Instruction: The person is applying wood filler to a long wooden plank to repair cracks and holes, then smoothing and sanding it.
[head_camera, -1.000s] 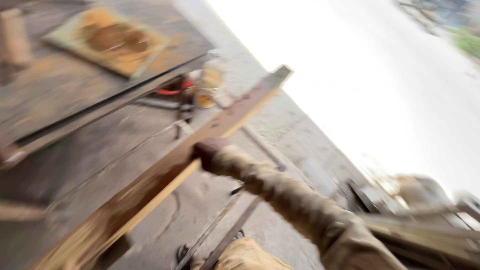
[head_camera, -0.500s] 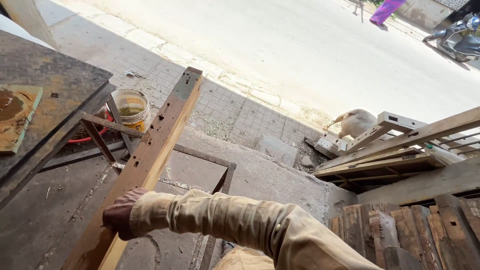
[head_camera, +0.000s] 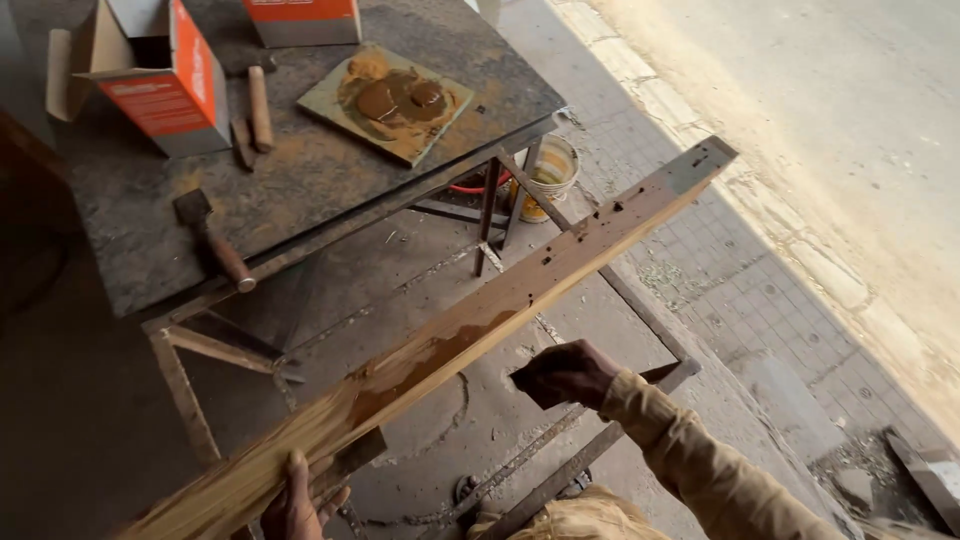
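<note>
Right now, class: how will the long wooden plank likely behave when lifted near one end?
The plank looks stiff: it spans straight, without sag. Probably heavy and end-loaded, since the left hand grips its near end. Its rough, holed face seems unlikely to slip.

Floor: grey concrete (head_camera: 420, 290) under cover, stained and strewn with wood chips.
Pavement: small grey paving blocks (head_camera: 740, 300) just beyond the concrete — sawdust along the edge.
Street: pale, sandy road (head_camera: 850, 110) at upper right, in bright daylight.
Workbench: dark, rust-stained top (head_camera: 300, 170) on a metal frame with angled legs (head_camera: 490, 215).
Shade: deep shadow at the left edge — the covered side is much dimmer than the road.
Rubble: broken stone pieces (head_camera: 860, 485) at lower right.
</note>
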